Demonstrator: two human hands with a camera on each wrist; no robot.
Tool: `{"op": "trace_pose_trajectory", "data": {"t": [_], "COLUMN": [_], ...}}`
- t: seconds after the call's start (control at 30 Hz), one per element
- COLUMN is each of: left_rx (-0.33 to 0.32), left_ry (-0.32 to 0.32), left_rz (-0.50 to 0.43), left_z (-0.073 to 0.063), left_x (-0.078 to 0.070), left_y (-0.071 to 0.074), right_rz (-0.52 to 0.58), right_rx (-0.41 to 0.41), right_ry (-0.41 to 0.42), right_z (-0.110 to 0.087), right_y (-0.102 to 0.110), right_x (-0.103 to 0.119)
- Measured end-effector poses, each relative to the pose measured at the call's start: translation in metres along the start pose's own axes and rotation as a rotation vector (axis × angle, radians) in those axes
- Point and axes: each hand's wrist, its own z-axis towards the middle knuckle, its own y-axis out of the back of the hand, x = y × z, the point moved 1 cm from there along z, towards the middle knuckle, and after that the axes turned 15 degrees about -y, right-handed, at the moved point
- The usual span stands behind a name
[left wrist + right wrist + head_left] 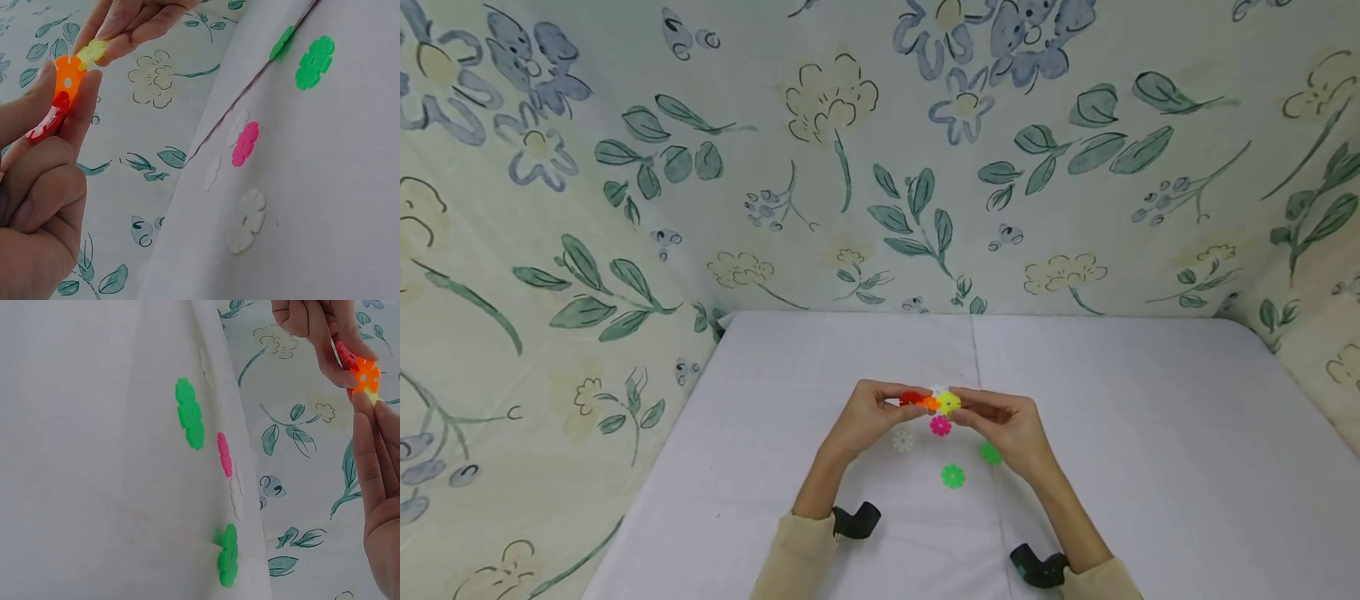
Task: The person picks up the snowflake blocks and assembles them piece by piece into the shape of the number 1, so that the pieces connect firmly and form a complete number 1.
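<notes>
Head view, clock centred on the pink disc [941, 426]. At about 12 o'clock, the orange disc [932, 404] is pinched by the left hand [865, 417], the red disc [910, 398] touching it; the yellow disc [951, 404] is pinched by the right hand [1009, 423] against the orange edge. On white cloth [737, 433]: white disc [903, 441] seen at 8, green discs [952, 477] at 4 and 5:30.

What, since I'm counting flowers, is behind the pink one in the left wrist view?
A white flower shows there, partly covered by the pink flower. Its covered part, and anything directly under the pink flower, cannot be seen.
</notes>
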Motion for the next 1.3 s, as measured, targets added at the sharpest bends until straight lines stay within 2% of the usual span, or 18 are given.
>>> {"op": "trace_pose_trajectory", "data": {"t": [0.47,0.83,1.3], "left_rx": [0.001,0.033,0.044], "left_ry": [0.016,0.058,0.053], "left_rz": [-0.055,-0.072,-0.084], "left_z": [-0.0015,-0.0011,-0.0004], "left_x": [0.0032,0.0008,0.0011], "left_y": [-0.0002,-0.0014,-0.0025], "right_rz": [0.004,-0.026,-0.012], "right_rx": [-0.002,0.032,0.032], "right_ry": [-0.003,0.030,0.019], "right_z": [-0.0030,-0.0049,-0.0057], "right_y": [-0.0008,0.0032,0.0002], "right_x": [0.0017,0.0065,0.0088]}}
